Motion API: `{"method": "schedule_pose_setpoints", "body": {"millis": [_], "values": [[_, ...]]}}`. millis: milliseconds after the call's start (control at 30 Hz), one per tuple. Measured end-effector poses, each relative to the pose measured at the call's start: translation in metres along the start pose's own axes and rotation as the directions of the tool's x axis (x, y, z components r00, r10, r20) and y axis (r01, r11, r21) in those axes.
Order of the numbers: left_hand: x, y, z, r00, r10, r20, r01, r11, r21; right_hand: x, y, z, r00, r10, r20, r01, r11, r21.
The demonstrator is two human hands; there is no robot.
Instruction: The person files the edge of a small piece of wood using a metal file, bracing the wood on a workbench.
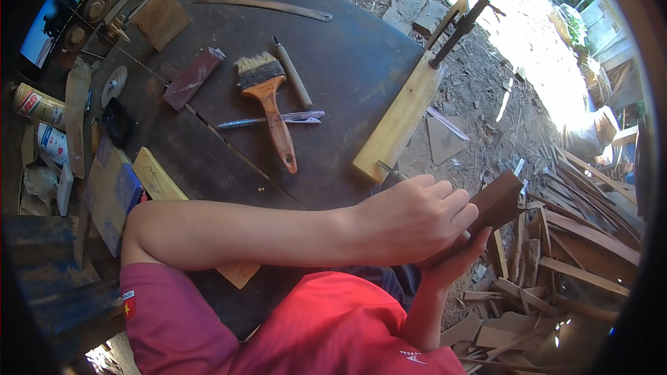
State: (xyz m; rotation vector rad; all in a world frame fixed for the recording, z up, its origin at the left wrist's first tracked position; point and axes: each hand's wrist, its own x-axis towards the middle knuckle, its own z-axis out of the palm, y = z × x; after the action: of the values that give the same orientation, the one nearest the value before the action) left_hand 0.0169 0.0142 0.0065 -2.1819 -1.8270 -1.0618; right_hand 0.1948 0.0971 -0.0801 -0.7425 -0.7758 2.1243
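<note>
I look down on a dark table (347, 48), its smooth, scuffed top filling the left and far part of my view, with splintery wood offcuts (590, 236) heaped on the ground at near right. A pale yellow wooden bar (399, 121) lies along the table's right edge, a black screw clamp (462, 31) at its far end, presumably to stop it sliding. Off that edge, at near right, both hands meet on a dark brown wooden block (497, 201), straight-edged and matt. I read the right hand (455, 264) as its cradle: the fingers are cupped round it from beneath, likely to steady it. The left hand (424, 212) sits over the block, fingers curled in tightly, apparently round a slim tool (392, 171) whose metal end shows beside the fist; its other end I cannot make out. At mid-table lie a bristly paintbrush (271, 101) with a worn orange wooden handle, a reddish-brown rectangular block (194, 78) to its left, a pale round-handled tool (294, 73) to its right, and slender pens (271, 119) crossing by the brush handle
</note>
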Motion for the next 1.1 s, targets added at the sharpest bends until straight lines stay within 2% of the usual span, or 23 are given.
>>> {"method": "schedule_pose_setpoints", "body": {"millis": [33,133,200,267,367,433,533,633,733,833,867,967,1100], "values": [[0.000,0.000,-0.001,1.000,0.005,0.005,-0.005,1.000,0.021,-0.001,0.000,0.007,0.980,-0.026,-0.199,0.003,0.993,-0.115],[0.000,-0.001,-0.002,1.000,0.016,-0.014,-0.016,1.000,0.017,-0.001,0.000,0.016,0.982,-0.099,-0.160,0.074,0.985,-0.154],[0.000,-0.002,-0.002,0.999,0.014,-0.034,-0.015,1.000,-0.009,0.003,-0.003,-0.001,0.995,-0.052,0.085,0.055,0.998,-0.038],[0.000,-0.004,-0.003,0.999,0.007,-0.047,-0.009,0.999,-0.035,0.004,-0.003,-0.010,0.986,-0.042,0.160,0.048,0.998,-0.036],[0.001,-0.007,0.001,0.993,0.003,-0.119,-0.013,0.997,-0.081,0.001,-0.007,0.018,0.995,-0.086,-0.049,0.076,0.982,-0.175],[0.000,-0.007,0.003,0.994,-0.018,-0.110,0.012,0.998,-0.062,0.000,-0.010,0.038,0.951,-0.151,-0.270,0.086,0.968,-0.236],[0.001,-0.008,0.000,0.996,-0.030,-0.089,0.025,0.998,-0.058,0.009,-0.026,0.027,0.989,-0.141,-0.037,0.131,0.973,-0.190],[0.004,-0.008,-0.001,0.995,-0.044,-0.084,0.037,0.997,-0.074,0.016,-0.030,0.033,0.940,-0.340,-0.032,0.317,0.904,-0.287],[0.004,-0.010,0.001,0.994,-0.064,-0.085,0.053,0.990,-0.132,0.018,-0.052,0.041,0.914,-0.392,0.108,0.385,0.748,-0.541],[0.004,-0.010,0.004,0.991,-0.098,-0.092,0.081,0.981,-0.178,0.017,-0.082,0.029,0.908,-0.238,0.345,0.338,0.902,-0.267],[0.006,-0.011,0.004,0.989,-0.109,-0.100,0.090,0.979,-0.183,0.015,-0.083,0.030,0.913,-0.306,0.271,0.331,0.942,-0.051],[0.008,-0.012,0.004,0.987,-0.125,-0.105,0.106,0.979,-0.171,0.006,-0.088,0.049,0.833,-0.438,0.338,0.444,0.894,0.065],[0.008,-0.015,0.008,0.987,-0.118,-0.108,0.103,0.985,-0.135,0.002,-0.059,0.023,0.836,-0.444,0.322,0.543,0.750,-0.377]]}}
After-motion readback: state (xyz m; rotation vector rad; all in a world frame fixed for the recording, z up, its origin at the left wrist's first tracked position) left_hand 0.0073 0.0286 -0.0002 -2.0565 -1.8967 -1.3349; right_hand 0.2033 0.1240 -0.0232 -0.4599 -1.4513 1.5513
